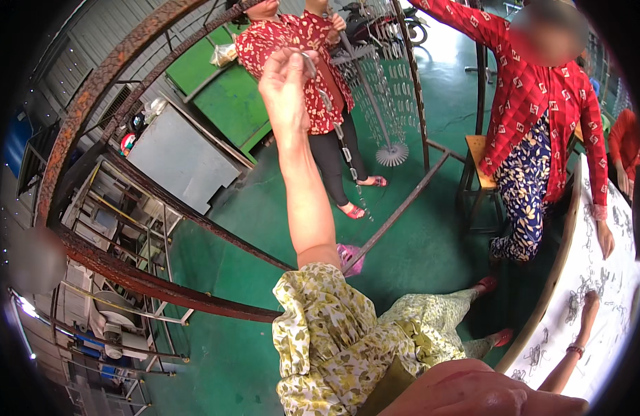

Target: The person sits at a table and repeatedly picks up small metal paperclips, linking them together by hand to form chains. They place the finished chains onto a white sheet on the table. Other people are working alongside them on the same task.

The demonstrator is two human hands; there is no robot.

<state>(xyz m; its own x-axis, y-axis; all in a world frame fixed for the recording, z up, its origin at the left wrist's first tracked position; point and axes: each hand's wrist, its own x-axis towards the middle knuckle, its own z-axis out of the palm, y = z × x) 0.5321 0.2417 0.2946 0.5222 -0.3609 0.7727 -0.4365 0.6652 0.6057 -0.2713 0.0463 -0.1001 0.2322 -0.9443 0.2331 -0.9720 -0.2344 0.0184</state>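
My left hand is raised at upper middle, thumb and fingers pinched on the top of a metal chain. The chain's silvery links hang slantwise down toward the floor, in front of a person in a red patterned shirt. My right hand is very near at the lower edge. Its back and one outstretched finger show; the other fingers are cut off or hidden, so I cannot tell what it holds. Beyond it stands a white-topped table strewn with small dark wire-like pieces.
A rusty curved metal frame surrounds my left side, its straight bar crossing ahead. Another person's braceleted hand is over the table. Beyond are a hanging rack of metal pieces, a wooden stool and a pink bag.
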